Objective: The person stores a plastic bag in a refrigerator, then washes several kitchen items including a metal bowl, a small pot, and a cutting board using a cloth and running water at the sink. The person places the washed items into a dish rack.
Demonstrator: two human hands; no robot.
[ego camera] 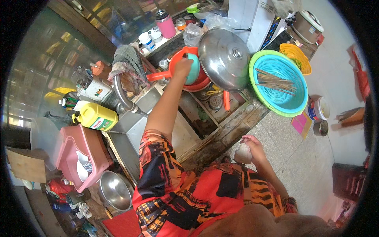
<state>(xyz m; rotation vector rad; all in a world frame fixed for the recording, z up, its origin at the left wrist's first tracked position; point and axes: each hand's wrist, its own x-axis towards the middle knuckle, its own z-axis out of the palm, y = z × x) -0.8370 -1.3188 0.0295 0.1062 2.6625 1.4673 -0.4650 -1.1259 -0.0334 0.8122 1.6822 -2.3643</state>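
My left hand [183, 68] reaches over the far side of the sink and grips a teal bowl [193, 69] by its rim. The bowl is tilted over a red plastic dipper [160, 75], whose handle points left. Under them, part of a red basin [199, 86] shows. Close against the teal bowl leans a domed metal pot lid [223, 59]. My right hand [255, 148] hangs low near the counter's front edge, its fingers curled. A pale, blurred object [243, 153] is at its palm; whether the hand holds it I cannot tell.
A steel sink [174, 142] with a curved faucet [121, 94] lies before me. On the left stand a yellow jug [99, 115], a pink tub [96, 154] with dishes and a metal bowl [116, 189]. Rightward, a blue basket [275, 100] holds chopsticks.
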